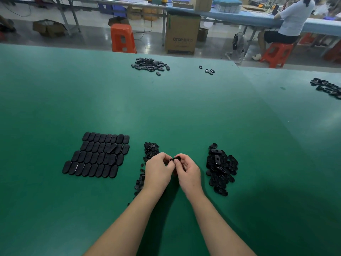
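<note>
1. Both hands clamp on 1 small black oval piece [175, 159]. The left hand [158, 171] and right hand [189, 172] pinch its ends with curled fingertips over the near middle of the green table [184, 111].
2. 1 cardboard box [181, 34] stands on the floor beyond the table's far edge, its contents hidden.
3. Loose small parts [150, 150] lie partly behind the left hand. A heap of oval shells [221, 169] sits just right of the right hand. Flat ovals [96, 156] lie in 4 rows to the left.
4. Bare green surface stretches ahead to a far pile [149, 64].
</note>
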Demonstrator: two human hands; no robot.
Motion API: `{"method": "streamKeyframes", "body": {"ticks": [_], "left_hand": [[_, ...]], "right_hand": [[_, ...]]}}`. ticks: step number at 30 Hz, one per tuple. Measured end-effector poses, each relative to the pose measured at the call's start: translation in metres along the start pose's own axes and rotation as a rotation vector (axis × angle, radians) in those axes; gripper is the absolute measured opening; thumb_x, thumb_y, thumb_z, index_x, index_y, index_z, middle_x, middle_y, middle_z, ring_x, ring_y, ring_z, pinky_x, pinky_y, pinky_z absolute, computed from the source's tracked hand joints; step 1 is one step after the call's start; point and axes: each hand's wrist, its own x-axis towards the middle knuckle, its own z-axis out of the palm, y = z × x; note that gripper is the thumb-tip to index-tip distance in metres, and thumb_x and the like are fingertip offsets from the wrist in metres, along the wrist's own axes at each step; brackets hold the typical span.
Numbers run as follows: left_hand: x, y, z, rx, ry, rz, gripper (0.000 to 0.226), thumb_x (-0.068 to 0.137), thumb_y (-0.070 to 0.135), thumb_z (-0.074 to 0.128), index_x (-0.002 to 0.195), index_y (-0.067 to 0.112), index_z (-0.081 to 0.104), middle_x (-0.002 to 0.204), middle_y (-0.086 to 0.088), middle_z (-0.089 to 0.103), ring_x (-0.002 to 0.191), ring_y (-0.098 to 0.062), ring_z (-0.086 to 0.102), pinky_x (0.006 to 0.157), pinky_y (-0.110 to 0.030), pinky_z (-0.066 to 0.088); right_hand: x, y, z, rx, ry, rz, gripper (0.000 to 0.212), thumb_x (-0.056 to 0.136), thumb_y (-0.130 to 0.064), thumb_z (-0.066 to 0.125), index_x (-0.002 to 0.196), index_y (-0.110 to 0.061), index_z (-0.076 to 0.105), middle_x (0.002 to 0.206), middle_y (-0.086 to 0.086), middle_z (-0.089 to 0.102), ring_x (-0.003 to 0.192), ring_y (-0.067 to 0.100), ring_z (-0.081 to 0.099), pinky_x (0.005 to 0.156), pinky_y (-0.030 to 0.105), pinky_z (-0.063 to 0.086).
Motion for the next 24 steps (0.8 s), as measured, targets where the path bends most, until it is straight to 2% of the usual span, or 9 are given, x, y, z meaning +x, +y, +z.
{"method": "streamKeyframes", "body": {"ticks": [5, 9, 15, 17, 20, 22, 24], "left_hand": [[0.000, 0.001, 0.002, 0.004, -0.004, 0.020, 0.006, 0.089, 0.021, 0.064, 0.090, 0.019, 0.070, 0.083, 0.011, 0.068, 0.078, -0.005, 0.062, 0.067, -0.018, 0.045], [0.002, -0.003, 0.002, 0.047, -0.017, 0.110, 0.011, 0.093, 0.016, 0.061, 0.098, 0.019, 0.071, 0.091, 0.010, 0.069, 0.084, -0.005, 0.060, 0.072, -0.016, 0.041], [0.003, -0.009, 0.003, 0.186, -0.017, 0.279, 0.016, 0.094, 0.012, 0.060, 0.106, 0.015, 0.068, 0.099, 0.004, 0.065, 0.088, -0.011, 0.056, 0.080, -0.023, 0.045], [0.002, -0.008, 0.005, 0.202, -0.008, 0.290, 0.017, 0.095, 0.013, 0.059, 0.108, 0.015, 0.067, 0.100, 0.003, 0.065, 0.092, -0.014, 0.059, 0.082, -0.027, 0.047], [0.000, -0.007, 0.005, 0.232, 0.019, 0.312, 0.024, 0.097, 0.016, 0.056, 0.120, 0.016, 0.064, 0.108, 0.001, 0.066, 0.100, -0.018, 0.063, 0.086, -0.033, 0.051], [-0.002, -0.009, 0.004, 0.274, 0.038, 0.341, 0.027, 0.098, 0.019, 0.055, 0.125, 0.018, 0.060, 0.109, 0.001, 0.067, 0.098, -0.022, 0.065, 0.082, -0.036, 0.052], [-0.005, -0.012, 0.000, 0.374, 0.060, 0.399, 0.020, 0.099, 0.025, 0.053, 0.117, 0.020, 0.061, 0.099, 0.002, 0.066, 0.085, -0.023, 0.066, 0.069, -0.034, 0.049]], "right_hand": [[0.001, 0.002, 0.000, -0.003, 0.008, -0.006, 0.020, 0.098, -0.011, 0.063, 0.092, -0.030, 0.066, 0.089, -0.010, 0.074, 0.087, 0.011, 0.071, 0.083, 0.031, 0.058], [0.002, 0.006, 0.001, -0.005, 0.035, 0.001, 0.017, 0.097, -0.014, 0.064, 0.091, -0.029, 0.063, 0.086, -0.010, 0.073, 0.082, 0.014, 0.070, 0.076, 0.028, 0.056], [0.002, 0.009, 0.004, -0.037, 0.066, 0.018, 0.015, 0.098, -0.019, 0.064, 0.091, -0.031, 0.061, 0.085, -0.003, 0.071, 0.086, 0.020, 0.069, 0.079, 0.041, 0.057], [0.003, 0.009, 0.004, -0.049, 0.076, 0.017, 0.016, 0.098, -0.018, 0.064, 0.091, -0.031, 0.060, 0.085, -0.004, 0.071, 0.086, 0.019, 0.069, 0.079, 0.039, 0.057], [0.003, 0.007, 0.003, -0.033, 0.063, 0.013, 0.018, 0.099, -0.016, 0.063, 0.090, -0.031, 0.061, 0.085, -0.010, 0.072, 0.082, 0.011, 0.069, 0.074, 0.026, 0.056], [0.002, 0.004, 0.002, -0.007, 0.046, 0.022, 0.019, 0.099, -0.013, 0.063, 0.091, -0.030, 0.063, 0.086, -0.014, 0.073, 0.081, 0.006, 0.069, 0.072, 0.020, 0.055], [0.001, 0.002, 0.002, 0.010, 0.037, 0.033, 0.016, 0.098, -0.013, 0.064, 0.093, -0.028, 0.066, 0.086, -0.011, 0.074, 0.084, 0.007, 0.071, 0.076, 0.023, 0.057]]}}
